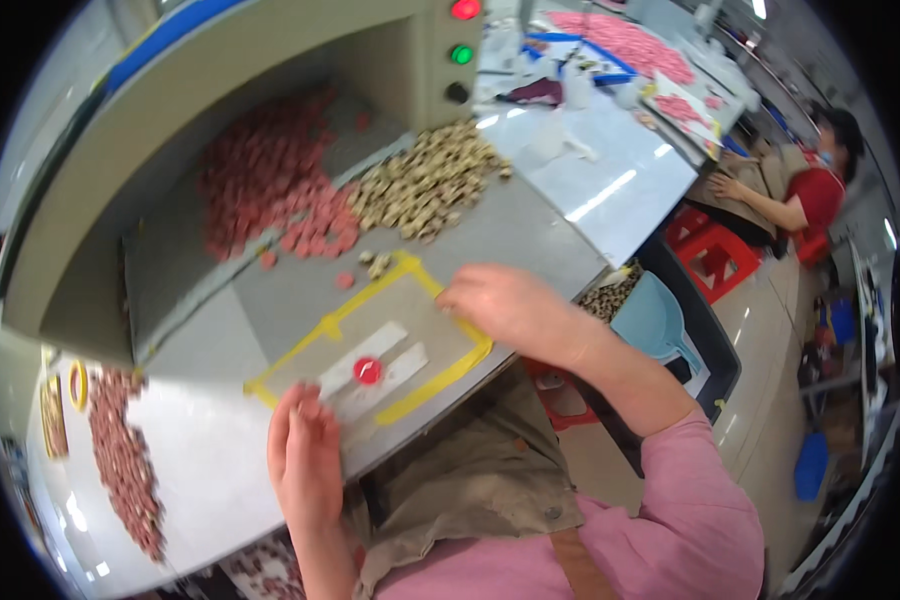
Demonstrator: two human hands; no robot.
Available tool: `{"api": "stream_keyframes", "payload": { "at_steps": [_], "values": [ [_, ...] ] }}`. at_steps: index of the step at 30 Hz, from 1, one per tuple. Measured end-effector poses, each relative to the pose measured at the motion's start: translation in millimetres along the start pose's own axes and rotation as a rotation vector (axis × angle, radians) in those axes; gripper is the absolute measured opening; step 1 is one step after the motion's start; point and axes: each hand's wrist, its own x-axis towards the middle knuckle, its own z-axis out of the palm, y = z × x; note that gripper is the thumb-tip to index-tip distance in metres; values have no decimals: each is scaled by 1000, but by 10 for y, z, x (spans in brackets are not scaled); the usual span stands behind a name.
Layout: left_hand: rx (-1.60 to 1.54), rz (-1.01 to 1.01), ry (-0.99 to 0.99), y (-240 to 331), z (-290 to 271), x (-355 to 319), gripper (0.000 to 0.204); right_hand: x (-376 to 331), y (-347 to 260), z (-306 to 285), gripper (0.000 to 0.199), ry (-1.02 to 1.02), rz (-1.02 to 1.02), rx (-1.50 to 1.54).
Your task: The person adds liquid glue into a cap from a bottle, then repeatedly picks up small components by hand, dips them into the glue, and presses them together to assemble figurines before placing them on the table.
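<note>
Clock centre = small bright-red round disc w/ white mark (367, 371), lying at the flat white strips (383, 341) inside a rectangular yellow-tape frame (440, 380) on the pale, smooth-topped bench (210, 450). That's the work in hand, one pc at the strips; whether it's finished, can't tell.

Worker's L hand (305, 450) is btwn 7 and 8 o'c, fingers curled, tips near the strips' lower-L end; can't tell if they grip anything. R hand (510, 305) is at 2 o'c, fingers bent and drawn tog. by the frame's edge; can't tell if a pc is btwn them.

Judging by stock, the batch is prob. mid-way, w/ plenty left. At 11 o'c, a big heap of small pinkish-red round pcs (270, 195), partly under the beige machine hood (270, 45); btwn 12 and 1 o'c, a heap of small beige pcs w/ dark centres (425, 185). Heaps touch where they meet. A few loose beige pcs (378, 264) lie just outside the frame, approx 12 o'c.

At 8 o'c, a long band of brownish-pink pcs (125, 465) lies apart from both heaps; poss. the done lot, but that's a guess. Btwn 2 and 3 o'c, more small mixed dark-and-pale pcs (610, 298) sit beside a light-blue plastic scoop (652, 315); done or waiting, can't tell.
</note>
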Motion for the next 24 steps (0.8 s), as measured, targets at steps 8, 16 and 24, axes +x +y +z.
{"api": "stream_keyframes", "payload": {
  "at_steps": [8,16,24],
  "values": [
    [-261,-145,-212,-17,-157,199,37,56,-250,61,16,69,143,111],
    [-207,-169,-113,23,-185,76,38,324,-774,258,18,41,34,306],
    [-131,-99,-190,-19,-209,54,32,466,-847,539,17,26,-131,150]
  ]
}}
